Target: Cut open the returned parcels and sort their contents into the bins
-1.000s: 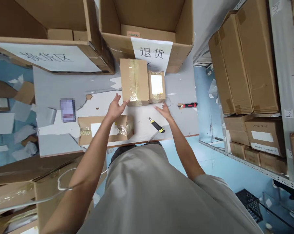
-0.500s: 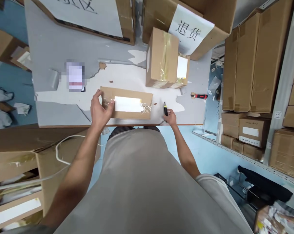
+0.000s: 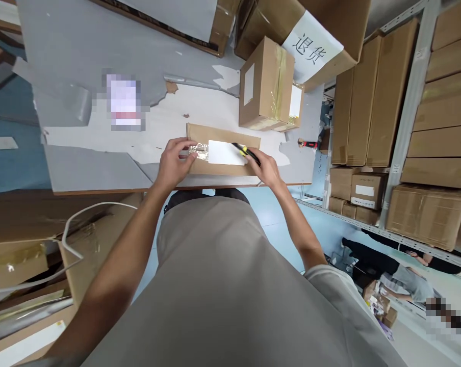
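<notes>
The left forearm slants up from the lower left of the frame, and the left hand [image 3: 174, 162] sits at the left end of a long carton [image 3: 223, 170], which lies at the centre of the frame near the front edge of the table [image 3: 96, 176]. Its fingers are bent and partly open, thumb apart from the forefinger, both tips by the shiny tape [image 3: 200, 151]; whether they pinch the cardboard cannot be told.

The right arm bends at the elbow at lower right, its forearm running up and leftward. The right hand [image 3: 267, 167] is closed around a black-and-yellow utility knife [image 3: 247, 153], held over the right part of the carton. The knife's front end points to the upper left, above the white label [image 3: 223, 153]; blade contact is unclear. A taller taped box [image 3: 267, 89] stands in the upper right, apart from both hands.
</notes>
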The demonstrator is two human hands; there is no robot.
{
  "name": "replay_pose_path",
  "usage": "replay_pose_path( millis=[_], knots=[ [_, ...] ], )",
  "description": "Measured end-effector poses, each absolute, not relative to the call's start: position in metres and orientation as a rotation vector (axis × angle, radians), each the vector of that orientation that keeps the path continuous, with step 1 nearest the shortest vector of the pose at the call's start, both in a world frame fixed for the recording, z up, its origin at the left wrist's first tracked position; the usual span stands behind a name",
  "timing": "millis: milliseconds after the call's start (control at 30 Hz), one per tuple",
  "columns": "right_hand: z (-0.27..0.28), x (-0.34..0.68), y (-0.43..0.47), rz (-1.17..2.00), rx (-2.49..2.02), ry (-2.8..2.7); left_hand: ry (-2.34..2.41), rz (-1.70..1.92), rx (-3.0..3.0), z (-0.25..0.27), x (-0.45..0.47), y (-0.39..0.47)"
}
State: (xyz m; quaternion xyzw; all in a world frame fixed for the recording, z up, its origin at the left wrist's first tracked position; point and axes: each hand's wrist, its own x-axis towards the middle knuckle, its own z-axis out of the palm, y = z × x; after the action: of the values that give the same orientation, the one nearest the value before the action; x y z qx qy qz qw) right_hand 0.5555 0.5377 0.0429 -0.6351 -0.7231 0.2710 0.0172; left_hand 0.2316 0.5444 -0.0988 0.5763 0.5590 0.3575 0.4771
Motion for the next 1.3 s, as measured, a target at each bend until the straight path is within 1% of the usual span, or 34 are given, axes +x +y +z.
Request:
replay_pose_path(
  millis=[133, 333, 533, 900, 1133, 1300],
  knots=[
    [0.068, 0.493, 0.559, 0.72, -2.014, -2.81, 1.341, 0.858, 1.382, -0.101, 0.232, 0.547],
    [0.072, 0.444, 0.577, 0.527, -1.983, -3.14, 1.297, 0.867, 1.349, -0.106, 0.233, 0.548],
    [0.07, 0.436, 0.58, 0.482, -1.999, -3.223, 1.31, 0.859, 1.298, -0.104, 0.237, 0.548],
    [0.081, 0.424, 0.584, 0.533, -1.971, -3.298, 1.324, 0.84, 1.257, -0.103, 0.241, 0.547],
    [0.086, 0.406, 0.593, 0.585, -1.876, -3.382, 1.304, 0.849, 1.264, -0.107, 0.238, 0.545],
    [0.09, 0.425, 0.59, 0.553, -1.944, -3.369, 1.322, 0.851, 1.268, -0.101, 0.236, 0.545]
  ],
)
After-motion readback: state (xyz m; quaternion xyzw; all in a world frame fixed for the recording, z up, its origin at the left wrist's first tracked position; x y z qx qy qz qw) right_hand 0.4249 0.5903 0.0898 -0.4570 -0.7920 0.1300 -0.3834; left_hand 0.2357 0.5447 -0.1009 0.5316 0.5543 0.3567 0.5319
